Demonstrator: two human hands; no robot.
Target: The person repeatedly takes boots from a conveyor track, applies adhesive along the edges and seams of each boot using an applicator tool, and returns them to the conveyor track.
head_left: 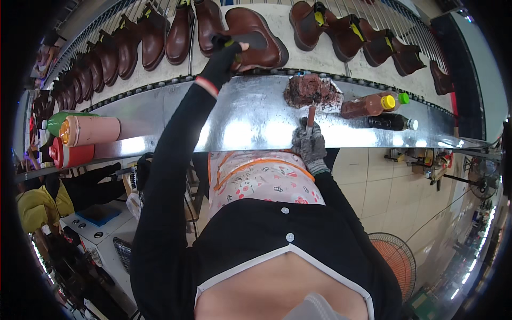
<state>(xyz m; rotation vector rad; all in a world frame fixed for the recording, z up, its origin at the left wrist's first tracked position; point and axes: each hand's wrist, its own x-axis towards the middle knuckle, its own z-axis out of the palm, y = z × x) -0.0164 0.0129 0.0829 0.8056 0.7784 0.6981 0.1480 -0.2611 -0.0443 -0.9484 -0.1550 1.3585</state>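
Note:
My left hand, in a black fingerless sleeve, is closed on a brown ankle boot at the far edge of the metal ledge. The boot lies tilted, its dark elastic side panel facing up. My right hand wears a grey knit glove with dark stains and is closed round a narrow brown handle. The handle's far end points at a crumbly red-brown lump lying on a shiny sheet. Whether a brush head sits in the lump I cannot tell.
A pale conveyor belt carries several brown boots behind the metal ledge. On the ledge's right lie a brown-filled bottle and a dark bottle; a pink bottle and a red one are left. An orange fan stands behind right.

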